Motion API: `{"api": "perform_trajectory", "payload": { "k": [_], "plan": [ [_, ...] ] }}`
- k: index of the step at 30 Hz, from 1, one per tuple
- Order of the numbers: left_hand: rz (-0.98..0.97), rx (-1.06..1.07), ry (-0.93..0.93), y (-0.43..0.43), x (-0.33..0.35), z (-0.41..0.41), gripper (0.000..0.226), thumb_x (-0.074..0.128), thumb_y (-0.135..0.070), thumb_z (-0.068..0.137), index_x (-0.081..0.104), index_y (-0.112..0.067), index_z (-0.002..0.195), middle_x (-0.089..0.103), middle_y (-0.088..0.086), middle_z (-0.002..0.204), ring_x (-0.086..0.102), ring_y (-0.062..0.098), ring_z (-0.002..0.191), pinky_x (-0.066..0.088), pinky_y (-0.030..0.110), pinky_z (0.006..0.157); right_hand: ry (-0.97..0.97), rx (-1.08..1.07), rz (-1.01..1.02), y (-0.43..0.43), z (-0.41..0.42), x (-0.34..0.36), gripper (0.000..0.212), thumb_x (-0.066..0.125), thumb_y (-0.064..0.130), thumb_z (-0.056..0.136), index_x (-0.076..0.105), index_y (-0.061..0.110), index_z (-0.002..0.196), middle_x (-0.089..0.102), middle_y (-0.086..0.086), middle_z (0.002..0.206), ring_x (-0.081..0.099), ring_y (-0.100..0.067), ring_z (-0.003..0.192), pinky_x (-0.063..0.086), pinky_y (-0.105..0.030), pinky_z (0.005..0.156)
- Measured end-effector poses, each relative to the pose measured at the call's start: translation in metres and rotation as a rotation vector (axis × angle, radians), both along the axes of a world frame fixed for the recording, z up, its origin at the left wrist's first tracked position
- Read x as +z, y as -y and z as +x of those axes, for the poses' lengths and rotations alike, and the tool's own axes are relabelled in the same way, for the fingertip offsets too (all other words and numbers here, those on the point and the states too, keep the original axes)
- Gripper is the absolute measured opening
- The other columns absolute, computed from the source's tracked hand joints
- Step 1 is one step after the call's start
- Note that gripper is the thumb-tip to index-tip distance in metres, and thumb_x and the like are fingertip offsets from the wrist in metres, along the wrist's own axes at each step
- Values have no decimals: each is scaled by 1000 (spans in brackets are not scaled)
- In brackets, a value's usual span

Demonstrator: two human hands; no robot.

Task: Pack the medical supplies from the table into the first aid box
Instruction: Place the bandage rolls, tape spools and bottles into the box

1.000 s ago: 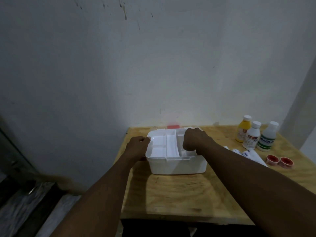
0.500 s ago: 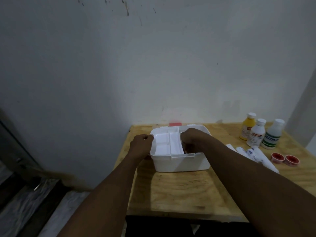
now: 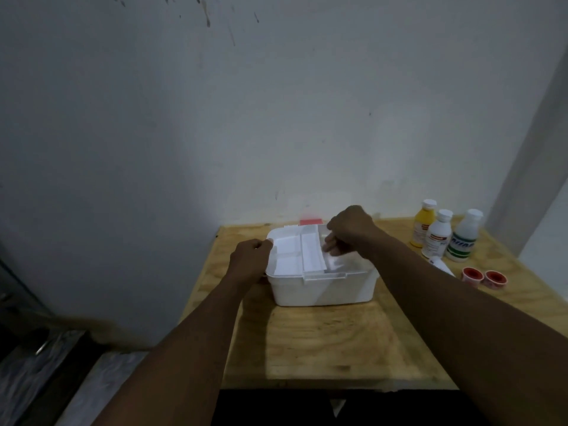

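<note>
While the left hand [image 3: 250, 262] curls against the left rim of the box [image 3: 322, 290], fingers closed on its edge as if to steady it, the right hand [image 3: 350, 232] hovers over the right half of the box with its fingers pinched narrow around something white. Whether that is the edge of the inner tray [image 3: 299, 255] or a loose item, I cannot tell.

The box sits mid-table, open, its long axis running left to right. A divided white tray fills its left and middle part, and its compartments look empty. The right part, under the right hand, is lower and mostly hidden. A red piece [image 3: 310, 222] shows just behind the box; it may be the lid, but too little is visible.

All supplies lie to the right of the box, so the right hand is clearly the nearer one. Three bottles stand upright near the wall: a yellow bottle [image 3: 424, 224], a white bottle [image 3: 438, 236] and a clear bottle [image 3: 465, 238], close together. A white tube [image 3: 442, 266] lies beside the right forearm, partly covered by it. Two red tape rolls [image 3: 484, 276] lie flat, side by side, nearest the right edge of the table [image 3: 322, 342].

Packing seems barely begun; the next reach probably goes rightward, across a short gap.
</note>
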State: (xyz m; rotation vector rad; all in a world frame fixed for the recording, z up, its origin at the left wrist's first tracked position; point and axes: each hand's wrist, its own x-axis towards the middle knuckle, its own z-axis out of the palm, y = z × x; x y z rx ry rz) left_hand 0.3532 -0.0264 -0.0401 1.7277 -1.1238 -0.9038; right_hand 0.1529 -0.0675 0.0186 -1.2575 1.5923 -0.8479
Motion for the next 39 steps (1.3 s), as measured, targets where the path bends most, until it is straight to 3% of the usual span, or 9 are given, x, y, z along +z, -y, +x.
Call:
{"api": "perform_trajectory", "payload": {
  "k": [4,8,14,17,23,26,29,34,39],
  "plan": [
    [1,-3,13,4,2,-14,37,58,-37,96,72,-3,97,71,18,99,69,36,96,64,49,74,-404,-94,-244,5,-61,12,13,55,8,82,63,-3,81,67,-18,71,70,-31,60,59,-36,51],
    [-7,-19,39,6,2,-25,37,56,-36,97,72,-3,98,71,16,98,68,35,96,62,53,80,-850,34,-140,-12,-115,0,17,54,6,81,45,5,65,52,-9,65,50,-17,51,37,-23,39],
    [-2,-34,33,8,1,-35,35,55,-41,94,72,-10,90,71,12,96,68,35,97,60,54,86,-1045,126,-51,-28,-150,-40,24,59,9,88,47,12,68,61,-7,79,56,-15,65,45,-21,51],
    [3,-39,42,9,0,-40,34,55,-42,94,72,-14,89,72,10,95,69,33,94,60,54,85,-1042,146,-69,-32,-148,-45,2,59,8,88,57,8,87,63,-9,89,64,-21,83,56,-30,69],
    [4,-31,57,7,0,-41,35,54,-43,96,72,-13,92,72,9,96,68,32,93,60,53,85,-997,128,-74,-31,-145,-48,14,62,7,83,50,12,77,59,-7,82,63,-21,80,57,-33,69],
    [-3,-38,60,6,1,-41,36,54,-43,96,71,-12,91,71,10,95,68,32,93,61,52,84,-951,0,-208,-23,-144,-38,9,61,18,85,55,12,88,62,-9,90,59,-23,80,54,-35,68],
    [-5,-48,51,6,2,-42,32,54,-42,97,69,-16,89,71,9,99,68,30,92,63,50,80,-833,-86,-452,-14,-130,-8,27,62,29,86,58,12,108,67,-13,98,63,-32,90,52,-38,77],
    [1,-42,13,3,1,-42,42,50,-52,98,73,-16,97,73,8,99,70,30,93,62,52,82,-448,174,-711,-31,-61,34,29,77,30,77,63,15,98,71,0,82,64,-14,72,50,-28,70],
    [-5,-45,25,0,4,-45,42,42,-49,103,67,-16,108,70,10,108,68,31,97,60,53,87,-569,505,-616,-50,-10,9,33,77,20,79,65,19,110,70,3,99,58,-9,80,48,-27,77]
  ]
}}
